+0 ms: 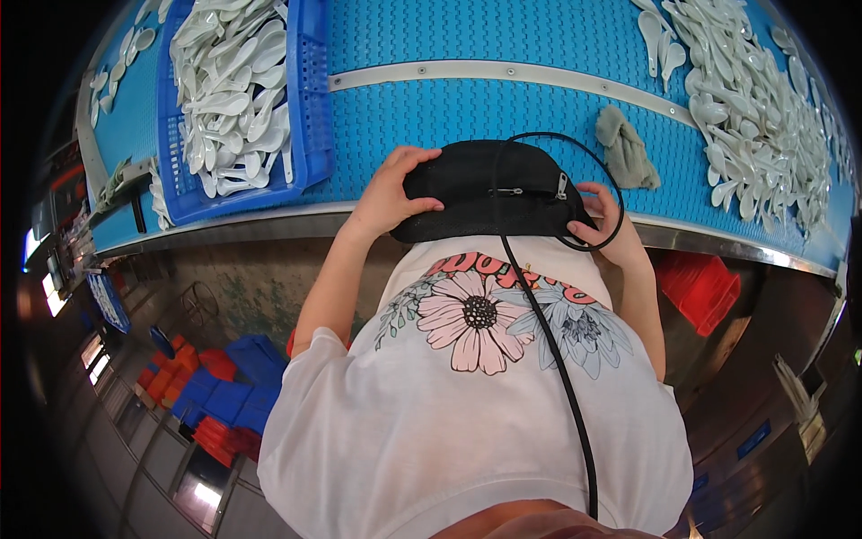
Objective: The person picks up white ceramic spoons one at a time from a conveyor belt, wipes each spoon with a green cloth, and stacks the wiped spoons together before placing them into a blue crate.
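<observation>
Both hands grip a soft black fabric pouch [489, 190] at the waist, against the ribbed blue belt [503, 112]: left hand [391, 193] fingers curled over its top edge, right hand [603, 218] pinching its end. Glossy white spoons [763, 108] heap nearby; a crumpled grey rag [626, 148] lies beside them.

White short-sleeved T-shirt [467, 404], pink and grey-blue flower print, pink lettering; bare forearms.

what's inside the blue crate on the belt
The blue crate on the blue conveyor belt holds a heap of white spoons. The heap covers the crate's floor, so anything under it stays hidden.
</observation>
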A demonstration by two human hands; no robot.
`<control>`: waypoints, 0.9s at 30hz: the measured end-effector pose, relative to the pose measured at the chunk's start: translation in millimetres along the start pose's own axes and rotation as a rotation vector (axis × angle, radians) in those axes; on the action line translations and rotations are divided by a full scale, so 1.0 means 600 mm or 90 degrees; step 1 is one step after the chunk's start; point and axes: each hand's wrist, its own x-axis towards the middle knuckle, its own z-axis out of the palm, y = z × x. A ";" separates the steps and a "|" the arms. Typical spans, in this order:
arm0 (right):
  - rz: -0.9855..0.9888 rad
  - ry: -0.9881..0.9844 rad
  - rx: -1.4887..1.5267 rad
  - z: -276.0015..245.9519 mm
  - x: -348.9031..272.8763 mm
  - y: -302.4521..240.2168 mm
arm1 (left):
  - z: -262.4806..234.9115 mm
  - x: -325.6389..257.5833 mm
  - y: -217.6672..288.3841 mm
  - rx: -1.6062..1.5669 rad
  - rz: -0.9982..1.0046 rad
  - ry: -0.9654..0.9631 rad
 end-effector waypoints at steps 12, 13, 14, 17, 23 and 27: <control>-0.315 0.159 0.075 0.013 0.006 -0.046 | -0.007 -0.023 -0.011 -0.008 0.122 0.204; -0.337 0.165 0.097 0.009 0.001 -0.061 | -0.005 -0.024 -0.007 -0.045 0.135 0.230; -0.342 0.180 0.110 0.007 -0.004 -0.069 | -0.004 -0.025 -0.003 -0.083 0.148 0.256; -0.406 0.181 0.112 0.007 -0.015 -0.093 | -0.004 -0.030 0.004 -0.126 0.166 0.288; -0.465 0.232 0.112 0.015 -0.038 -0.122 | -0.014 -0.045 0.019 -0.129 0.210 0.324; -0.537 0.187 0.104 0.022 -0.044 -0.130 | -0.027 -0.058 0.028 -0.116 0.228 0.342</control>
